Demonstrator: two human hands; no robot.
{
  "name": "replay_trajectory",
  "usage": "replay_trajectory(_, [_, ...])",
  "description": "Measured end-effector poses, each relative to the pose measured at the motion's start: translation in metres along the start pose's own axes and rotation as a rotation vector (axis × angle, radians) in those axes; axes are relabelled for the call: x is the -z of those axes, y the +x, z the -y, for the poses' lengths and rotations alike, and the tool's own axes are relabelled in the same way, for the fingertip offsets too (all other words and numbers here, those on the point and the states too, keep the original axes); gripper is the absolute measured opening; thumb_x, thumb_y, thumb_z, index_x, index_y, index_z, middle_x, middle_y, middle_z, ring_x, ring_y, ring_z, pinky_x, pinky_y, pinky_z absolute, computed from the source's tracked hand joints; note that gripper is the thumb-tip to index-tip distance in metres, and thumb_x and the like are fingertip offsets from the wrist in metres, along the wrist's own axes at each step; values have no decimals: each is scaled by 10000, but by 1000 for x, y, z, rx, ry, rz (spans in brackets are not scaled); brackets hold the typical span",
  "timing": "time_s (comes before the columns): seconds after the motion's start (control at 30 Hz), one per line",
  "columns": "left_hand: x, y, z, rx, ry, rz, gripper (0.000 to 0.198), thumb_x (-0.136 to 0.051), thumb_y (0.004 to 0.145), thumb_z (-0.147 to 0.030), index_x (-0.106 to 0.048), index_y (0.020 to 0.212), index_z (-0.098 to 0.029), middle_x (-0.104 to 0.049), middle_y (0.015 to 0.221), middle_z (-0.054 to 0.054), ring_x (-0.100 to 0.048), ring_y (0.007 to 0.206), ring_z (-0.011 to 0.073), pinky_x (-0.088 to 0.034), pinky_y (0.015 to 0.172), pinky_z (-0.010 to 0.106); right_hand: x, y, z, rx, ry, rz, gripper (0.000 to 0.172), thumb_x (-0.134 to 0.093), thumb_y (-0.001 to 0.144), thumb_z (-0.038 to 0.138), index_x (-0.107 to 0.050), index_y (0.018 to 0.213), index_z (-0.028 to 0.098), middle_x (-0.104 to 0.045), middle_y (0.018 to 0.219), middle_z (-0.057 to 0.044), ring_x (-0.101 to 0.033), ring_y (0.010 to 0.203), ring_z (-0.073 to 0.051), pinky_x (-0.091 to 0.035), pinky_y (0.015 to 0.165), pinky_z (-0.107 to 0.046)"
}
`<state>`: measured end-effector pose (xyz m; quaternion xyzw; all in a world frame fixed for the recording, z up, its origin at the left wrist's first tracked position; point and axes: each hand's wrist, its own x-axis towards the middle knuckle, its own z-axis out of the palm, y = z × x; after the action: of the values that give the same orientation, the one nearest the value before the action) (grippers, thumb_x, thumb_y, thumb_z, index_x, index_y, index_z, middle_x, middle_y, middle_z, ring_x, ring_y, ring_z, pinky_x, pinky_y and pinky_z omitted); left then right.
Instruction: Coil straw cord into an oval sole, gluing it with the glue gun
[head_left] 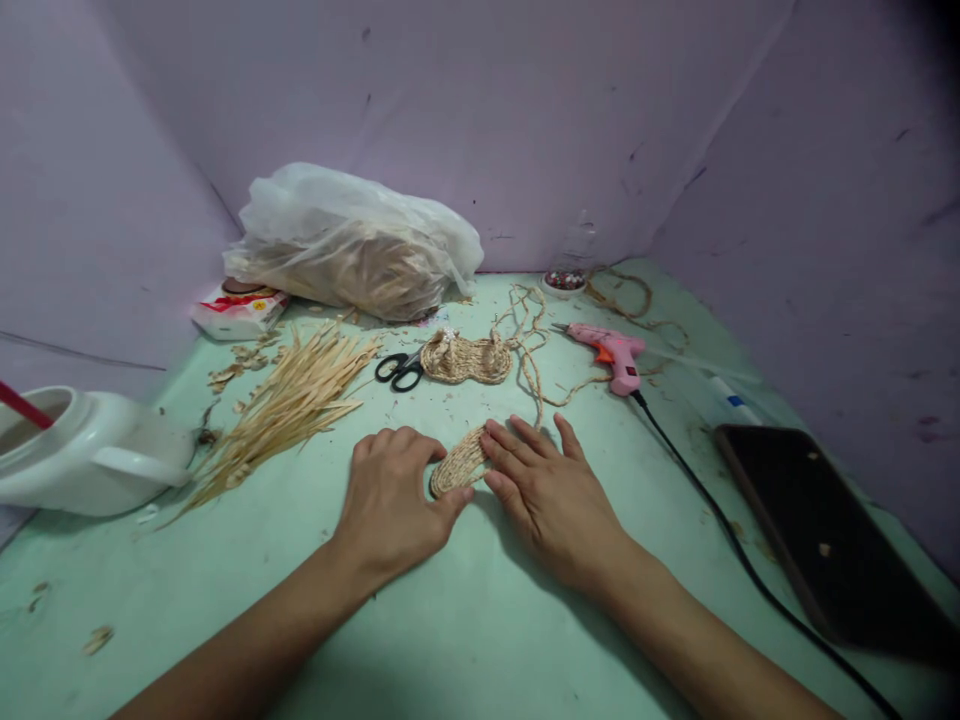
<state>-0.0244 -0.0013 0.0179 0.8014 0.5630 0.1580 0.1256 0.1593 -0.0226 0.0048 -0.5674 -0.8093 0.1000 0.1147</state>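
A small sole-shaped piece of coiled straw braid (459, 464) lies on the green table between my hands. My left hand (394, 495) grips its near left end, with the thumb on the near side and the index finger on the far side. My right hand (544, 490) rests its outstretched fingers against the right end, which they partly cover. From that end a loose straw braid (531, 372) runs away over the table. Just behind lies a finished-looking braided straw slipper (469, 360) with raised loops. Black-handled scissors (401, 371) touch its left side.
Loose straw strips (289, 395) lie left, beside a white jug (97, 450). A plastic bag (360, 240) of straw and a red-white packet (240, 310) stand behind. Right are a pink glue gun (611, 352), its black cord (724, 515), a dark phone (825, 540) and a bead container (566, 280).
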Motion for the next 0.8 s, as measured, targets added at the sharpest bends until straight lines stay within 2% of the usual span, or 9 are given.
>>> replay_trajectory(0.1, [-1,-3,-2,-29,33,20,272,-649,719,-327,-652,950,-183,-636,919,63,-543,916,269,-374,856,450,-2,0,-1,29,47,-55,466,-262,978,336,-474,1344,142,-479,1411,-86,-408,1313,-265,-189,1101,-600])
replay_trajectory(0.17, [0,-5,-2,-23,50,27,266,-637,728,-290,-655,970,-182,-639,926,67,-543,917,268,-374,859,454,-5,0,-3,49,59,-131,474,-289,966,303,-414,1371,89,-466,1414,-142,-397,1320,-264,-251,1084,-579])
replay_trajectory(0.23, [0,-7,-2,-29,64,22,275,-638,734,-312,-658,975,-179,-640,929,72,-541,920,273,-373,857,460,-6,-1,-6,39,44,-233,485,-341,939,270,-390,1364,41,-467,1396,-200,-385,1322,-284,-300,1057,-570])
replay_trajectory(0.3, [0,-11,-1,-50,70,11,306,-645,733,-352,-657,982,-174,-638,931,78,-539,920,279,-376,846,461,-5,-2,-10,12,30,-321,451,-388,905,233,-435,1310,41,-528,1321,-220,-450,1262,-296,-323,1037,-568])
replay_trajectory(0.4, [0,-18,0,-83,79,-3,304,-630,737,-345,-647,983,-166,-636,922,82,-546,899,274,-382,821,447,0,-4,-19,-6,21,-361,366,-411,869,173,-516,1214,107,-632,1167,-170,-573,1084,-272,-312,1033,-571])
replay_trajectory(0.5, [-2,-20,0,-109,94,-28,213,-585,756,-293,-639,922,-170,-640,886,73,-563,854,257,-376,810,441,5,-4,-22,12,-3,-290,362,-419,842,114,-572,1165,175,-669,1103,-105,-576,1037,-269,-275,1029,-598])
replay_trajectory(0.63, [-5,-18,-2,-157,111,-79,113,-535,772,-251,-610,801,-172,-628,782,56,-569,775,236,-369,785,429,8,-3,-20,51,-2,-195,308,-440,818,85,-673,969,217,-707,967,-54,-575,994,-272,-205,1029,-637])
replay_trajectory(0.7, [-6,-18,-3,-180,119,-104,103,-516,775,-241,-593,766,-173,-616,746,53,-566,748,233,-365,779,430,14,-3,-24,30,27,-236,277,-455,828,120,-681,959,213,-709,966,-58,-593,959,-255,-214,1037,-609])
replay_trajectory(0.8, [-8,-21,-3,-187,133,-136,96,-499,776,-230,-577,761,-176,-614,735,55,-566,731,237,-360,777,437,34,-1,-47,-117,58,-428,269,-494,828,234,-676,1023,195,-689,1065,-94,-590,1016,-260,-339,993,-488])
